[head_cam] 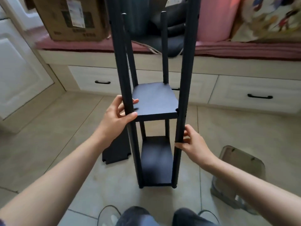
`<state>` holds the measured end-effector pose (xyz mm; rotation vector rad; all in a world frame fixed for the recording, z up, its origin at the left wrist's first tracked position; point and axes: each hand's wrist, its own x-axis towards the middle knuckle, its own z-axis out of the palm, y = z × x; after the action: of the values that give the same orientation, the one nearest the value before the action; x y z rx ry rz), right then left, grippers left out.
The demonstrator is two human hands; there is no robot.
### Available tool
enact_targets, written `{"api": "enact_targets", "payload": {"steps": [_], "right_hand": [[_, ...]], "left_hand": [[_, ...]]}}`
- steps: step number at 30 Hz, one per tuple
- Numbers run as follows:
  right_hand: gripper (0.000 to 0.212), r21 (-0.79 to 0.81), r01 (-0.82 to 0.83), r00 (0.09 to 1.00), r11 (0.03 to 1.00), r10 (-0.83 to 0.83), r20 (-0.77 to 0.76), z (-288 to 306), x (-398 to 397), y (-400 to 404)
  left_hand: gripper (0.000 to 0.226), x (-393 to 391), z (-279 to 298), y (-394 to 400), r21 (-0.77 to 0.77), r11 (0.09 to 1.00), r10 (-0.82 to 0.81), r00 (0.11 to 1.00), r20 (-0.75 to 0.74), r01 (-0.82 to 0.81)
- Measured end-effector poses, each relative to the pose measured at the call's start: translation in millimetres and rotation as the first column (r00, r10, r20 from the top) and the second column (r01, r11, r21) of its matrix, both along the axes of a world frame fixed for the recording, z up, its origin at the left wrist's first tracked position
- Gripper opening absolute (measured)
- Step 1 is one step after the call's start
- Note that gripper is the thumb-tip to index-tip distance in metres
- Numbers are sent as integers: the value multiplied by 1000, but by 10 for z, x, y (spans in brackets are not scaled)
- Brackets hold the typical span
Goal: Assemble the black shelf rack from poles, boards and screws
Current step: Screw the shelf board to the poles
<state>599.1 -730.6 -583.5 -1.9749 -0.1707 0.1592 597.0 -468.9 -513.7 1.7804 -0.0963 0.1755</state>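
I observe the partly built black shelf rack (154, 111) standing upright on the tiled floor at centre frame, its poles' long axes vertical, two boards fitted. My left hand (117, 118) grasps the near-left pole (121, 66) at the level of the upper board (154, 100), fingers and thumb curled round it. My right hand (193, 142) pinches the near-right pole (185, 70) lower down, at 4 o'clock from that board. A spare board (118, 150) lies on the floor at 8 o'clock of the rack, nearer my left hand; I judge it goes on next.

A cardboard box (70, 18) and pink cushion (213, 18) rest on the drawer bench (228, 88).
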Motion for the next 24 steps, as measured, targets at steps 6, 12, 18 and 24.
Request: {"api": "enact_targets", "payload": {"steps": [6, 12, 18, 24], "right_hand": [[29, 15, 28, 1000, 999, -28, 8, -155, -220, -140], [27, 3, 40, 999, 999, -40, 10, -184, -232, -121], [24, -80, 3, 1000, 997, -1, 17, -239, -343, -10], [36, -156, -50, 998, 986, 53, 14, -276, -490, 34]], "left_hand": [[38, -110, -120, -70, 90, 992, -88, 996, -9, 89], [48, -168, -123, -157, 89, 996, -16, 1000, -3, 16], [40, -417, -280, -230, 30, 974, 224, 973, 57, -226], [63, -675, -346, -296, 12, 921, 387, 920, 67, -389]]}}
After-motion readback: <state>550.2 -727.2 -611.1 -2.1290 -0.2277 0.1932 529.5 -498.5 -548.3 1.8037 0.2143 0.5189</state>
